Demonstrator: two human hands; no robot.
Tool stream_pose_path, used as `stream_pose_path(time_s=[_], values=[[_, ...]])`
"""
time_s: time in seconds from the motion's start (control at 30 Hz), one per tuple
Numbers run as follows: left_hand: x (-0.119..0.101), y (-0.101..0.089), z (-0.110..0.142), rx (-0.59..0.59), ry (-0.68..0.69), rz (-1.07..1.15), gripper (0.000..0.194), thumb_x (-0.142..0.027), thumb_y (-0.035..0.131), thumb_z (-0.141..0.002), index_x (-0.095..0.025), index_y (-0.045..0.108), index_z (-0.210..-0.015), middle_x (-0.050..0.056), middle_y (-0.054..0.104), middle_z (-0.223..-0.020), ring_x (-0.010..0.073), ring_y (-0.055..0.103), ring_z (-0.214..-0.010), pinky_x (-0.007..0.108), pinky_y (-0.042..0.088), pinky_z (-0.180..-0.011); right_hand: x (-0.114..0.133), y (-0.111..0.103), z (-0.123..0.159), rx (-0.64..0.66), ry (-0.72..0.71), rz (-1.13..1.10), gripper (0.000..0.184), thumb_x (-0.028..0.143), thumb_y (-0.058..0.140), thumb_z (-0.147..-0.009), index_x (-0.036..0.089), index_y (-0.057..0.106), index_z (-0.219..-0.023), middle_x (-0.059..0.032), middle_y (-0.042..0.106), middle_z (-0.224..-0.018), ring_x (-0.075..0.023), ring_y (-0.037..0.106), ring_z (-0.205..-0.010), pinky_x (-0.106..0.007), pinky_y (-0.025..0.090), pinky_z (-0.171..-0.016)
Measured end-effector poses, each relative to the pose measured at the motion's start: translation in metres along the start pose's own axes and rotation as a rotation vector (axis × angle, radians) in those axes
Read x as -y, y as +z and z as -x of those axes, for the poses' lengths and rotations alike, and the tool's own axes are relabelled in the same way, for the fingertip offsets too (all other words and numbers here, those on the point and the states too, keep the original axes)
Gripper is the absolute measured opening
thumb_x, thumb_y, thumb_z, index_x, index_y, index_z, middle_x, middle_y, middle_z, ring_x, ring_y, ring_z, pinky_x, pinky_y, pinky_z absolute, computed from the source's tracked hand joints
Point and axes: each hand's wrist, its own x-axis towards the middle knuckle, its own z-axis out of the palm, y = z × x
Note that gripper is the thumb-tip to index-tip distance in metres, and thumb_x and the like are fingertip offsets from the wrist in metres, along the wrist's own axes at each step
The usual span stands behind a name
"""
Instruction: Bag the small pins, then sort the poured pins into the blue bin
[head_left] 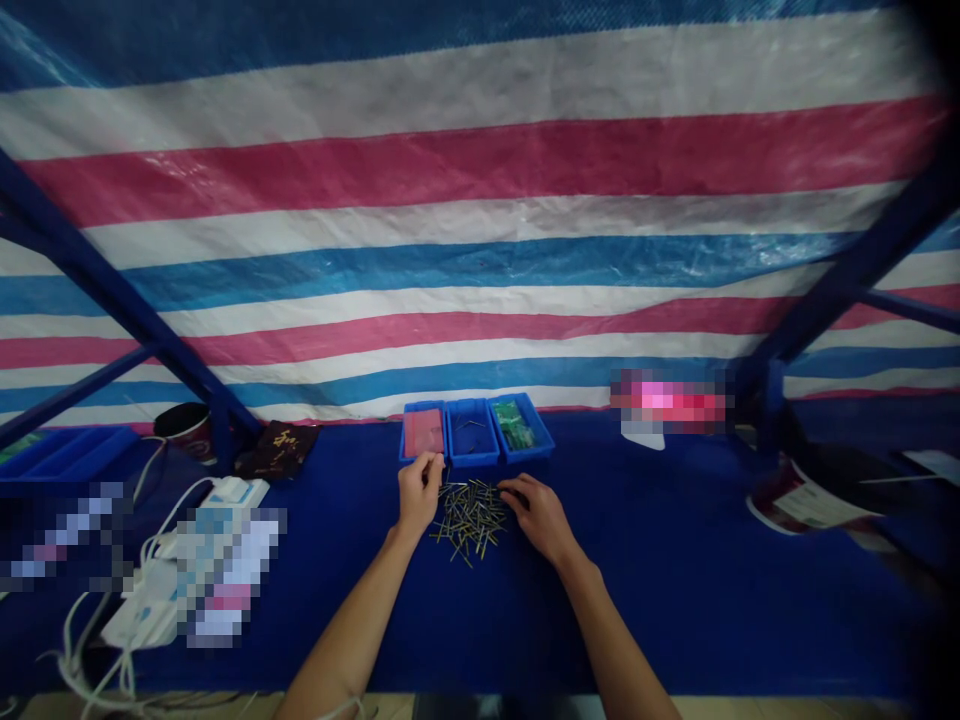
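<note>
A loose pile of thin metal rods (471,515), dull brass and grey, lies on the blue tabletop between my hands. At its upper left, my left hand (418,495) is closed in a pinch, close to the front of the left blue bin (403,450); a thin thing seems to be at the fingertips, too small to name. My right hand (538,512) reaches the pile's right edge with thumb and forefinger drawn together; what they hold, if anything, is unclear. Pink pieces (424,433) fill the left bin.
The middle bin (472,430) shows a few thin pieces; the right bin (551,445) contains green packets (516,424). A white power strip (150,595) with cables, a dark brown packet (279,448) and a tub (806,495) stand around. Blue frame posts flank a striped sheet (480,160).
</note>
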Motion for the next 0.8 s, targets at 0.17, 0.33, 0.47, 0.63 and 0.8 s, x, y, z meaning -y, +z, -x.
stream_pose_path(time_s=[0.17, 0.33, 0.47, 0.63, 0.8], values=[[0.0003, 0.0001, -0.0008, 0.035, 0.013, 0.01, 0.036, -0.041, 0.047, -0.098, -0.018, 0.06, -0.074, -0.003, 0.05, -0.053, 0.0119, 0.05, -0.05, 0.023, 0.036, -0.056, 0.0005, -0.0014, 0.0, 0.024, 0.014, 0.021, 0.021, 0.025, 0.056, -0.093, 0.025, 0.075, -0.101, -0.0039, 0.067, -0.086, -0.0199, 0.064, -0.073, -0.029, 0.047, -0.066], [-0.0016, 0.0002, -0.0007, 0.049, 0.008, 0.012, 0.036, -0.043, 0.047, -0.097, -0.018, 0.061, -0.074, -0.003, 0.052, -0.053, 0.0119, 0.05, -0.05, 0.023, 0.037, -0.055, 0.0004, 0.0001, -0.0006, -0.012, 0.014, 0.029, 0.018, 0.026, 0.057, -0.092, 0.024, 0.074, -0.096, -0.0027, 0.065, -0.081, -0.0188, 0.062, -0.069, -0.029, 0.046, -0.066], [-0.0034, 0.0006, -0.0013, 0.048, -0.002, 0.023, 0.037, -0.043, 0.047, -0.097, -0.018, 0.061, -0.074, -0.004, 0.051, -0.051, 0.012, 0.049, -0.049, 0.022, 0.036, -0.054, -0.001, 0.0019, -0.0012, -0.029, 0.01, 0.023, 0.016, 0.026, 0.058, -0.092, 0.023, 0.073, -0.091, -0.0022, 0.063, -0.076, -0.0187, 0.061, -0.066, -0.029, 0.046, -0.065], [-0.004, 0.0009, -0.0023, 0.054, 0.003, 0.032, 0.035, -0.041, 0.048, -0.096, -0.018, 0.061, -0.074, -0.003, 0.053, -0.052, 0.0115, 0.05, -0.049, 0.022, 0.036, -0.055, -0.0029, 0.0036, -0.0011, -0.04, 0.02, 0.014, 0.015, 0.026, 0.058, -0.092, 0.022, 0.069, -0.082, -0.0022, 0.062, -0.075, -0.0192, 0.06, -0.066, -0.029, 0.044, -0.063], [-0.0018, 0.0008, -0.002, 0.042, 0.001, 0.03, 0.035, -0.042, 0.048, -0.096, -0.018, 0.061, -0.075, -0.003, 0.053, -0.052, 0.0116, 0.049, -0.049, 0.022, 0.036, -0.055, -0.0017, 0.001, -0.001, -0.025, 0.016, -0.004, 0.017, 0.023, 0.056, -0.092, 0.022, 0.065, -0.077, -0.0027, 0.062, -0.076, -0.0193, 0.06, -0.067, -0.03, 0.044, -0.065]])
